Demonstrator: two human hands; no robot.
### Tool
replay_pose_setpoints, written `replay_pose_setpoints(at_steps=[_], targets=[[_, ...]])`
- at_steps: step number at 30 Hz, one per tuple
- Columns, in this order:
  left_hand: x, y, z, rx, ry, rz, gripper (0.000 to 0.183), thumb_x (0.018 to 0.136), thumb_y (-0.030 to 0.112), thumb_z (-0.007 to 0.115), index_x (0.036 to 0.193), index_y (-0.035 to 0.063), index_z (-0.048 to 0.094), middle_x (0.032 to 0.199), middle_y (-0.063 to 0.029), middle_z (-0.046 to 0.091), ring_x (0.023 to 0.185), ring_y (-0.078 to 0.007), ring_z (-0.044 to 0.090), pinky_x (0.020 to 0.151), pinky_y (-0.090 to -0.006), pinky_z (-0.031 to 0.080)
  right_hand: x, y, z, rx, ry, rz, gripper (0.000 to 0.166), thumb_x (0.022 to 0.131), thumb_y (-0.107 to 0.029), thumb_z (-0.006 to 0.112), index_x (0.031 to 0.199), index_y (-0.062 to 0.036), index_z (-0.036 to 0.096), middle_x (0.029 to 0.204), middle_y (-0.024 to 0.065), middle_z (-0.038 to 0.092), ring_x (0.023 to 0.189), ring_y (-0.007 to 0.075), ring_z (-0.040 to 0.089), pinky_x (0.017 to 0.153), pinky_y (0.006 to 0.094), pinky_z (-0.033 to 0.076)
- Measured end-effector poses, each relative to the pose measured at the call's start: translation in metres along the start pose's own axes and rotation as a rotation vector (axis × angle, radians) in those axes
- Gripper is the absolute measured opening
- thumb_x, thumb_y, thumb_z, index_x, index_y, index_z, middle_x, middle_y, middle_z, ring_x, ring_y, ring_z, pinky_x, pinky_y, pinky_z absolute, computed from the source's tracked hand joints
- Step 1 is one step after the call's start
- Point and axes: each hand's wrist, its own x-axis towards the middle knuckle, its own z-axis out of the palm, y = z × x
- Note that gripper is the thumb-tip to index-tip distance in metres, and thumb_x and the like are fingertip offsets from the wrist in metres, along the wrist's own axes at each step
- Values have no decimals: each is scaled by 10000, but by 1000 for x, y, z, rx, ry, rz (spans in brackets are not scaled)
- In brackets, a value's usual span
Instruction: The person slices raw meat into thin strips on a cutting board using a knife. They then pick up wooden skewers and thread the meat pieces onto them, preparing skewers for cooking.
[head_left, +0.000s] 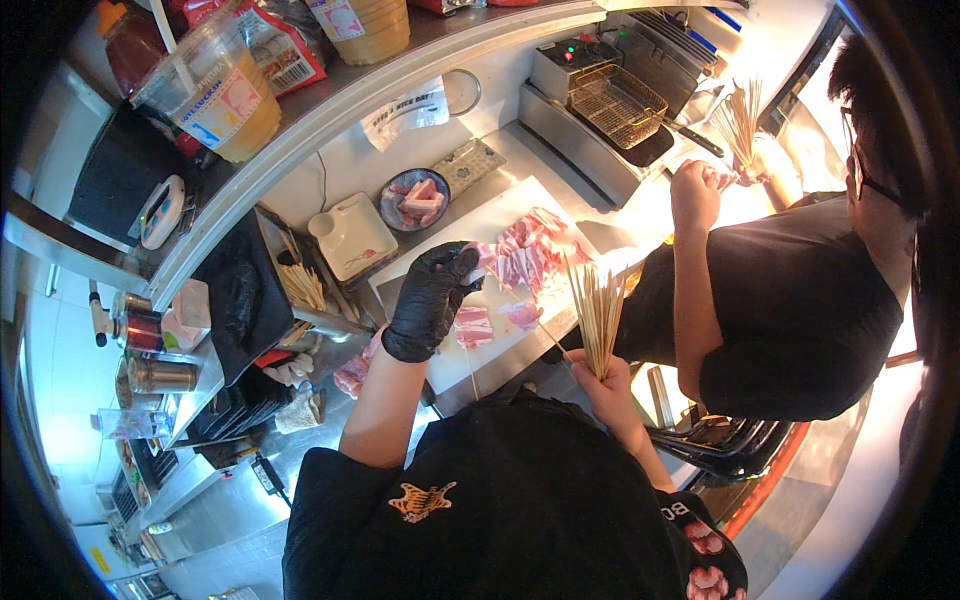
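Observation:
My left hand (427, 300), in a black glove, is raised over a white cutting board (450, 379) and pinches a pale pink slice of meat (478, 255) at the tip of a bamboo skewer (556, 342). My bare right hand (609, 386) grips a thick bundle of bamboo skewers (596, 322), along with that single skewer's lower end. Below my gloved fingers, a piece of meat (521, 313) is seen at the skewer's middle; whether it is threaded on I cannot tell. A heap of sliced raw meat (532, 247) and a few flat strips (473, 328) lie on the board.
Behind the board are a bowl of meat pieces (420, 202) and a cream dish (352, 238). A deep fryer with a wire basket (619, 105) stands at the back right. On my right, a co-worker (772, 300) holds skewers too. A shelf with drink cups (225, 105) overhangs the left.

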Motion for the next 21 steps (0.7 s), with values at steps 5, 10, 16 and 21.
replay_pose_setpoints(at_steps=[5, 10, 16, 21], targets=[[0, -5, 2, -54, 7, -16, 149, 892, 100, 674, 1038, 76, 658, 1000, -49, 694, 874, -164, 671, 731, -310, 544, 3, 6, 5, 47, 36, 48, 174, 914, -99, 628, 1032, 18, 681, 760, -25, 604, 701, 59, 514, 639, 239, 424], [-2, -2, 8, 137, -44, 85, 144, 884, 103, 685, 1024, 66, 677, 947, -49, 703, 834, -138, 666, 705, -280, 533, 1, 6, 5, 99, 62, 102, 180, 914, -106, 627, 1022, 29, 676, 776, -15, 621, 717, 62, 526, 649, 242, 434], [-11, 13, 20, 247, 17, 8, 197, 881, 78, 689, 1057, -12, 690, 906, -45, 701, 799, -95, 627, 726, -242, 498, -1, -9, 3, -97, 93, -17, 178, 912, -109, 623, 1025, 19, 673, 678, -7, 564, 638, 51, 474, 578, 249, 405], [-10, 15, 18, 394, -23, 62, 208, 869, 64, 699, 1066, -4, 699, 946, -51, 706, 831, -98, 635, 758, -238, 509, -2, -19, 1, -156, 102, -63, 165, 912, -107, 618, 1006, 16, 673, 649, -2, 536, 609, 54, 451, 552, 247, 392]])
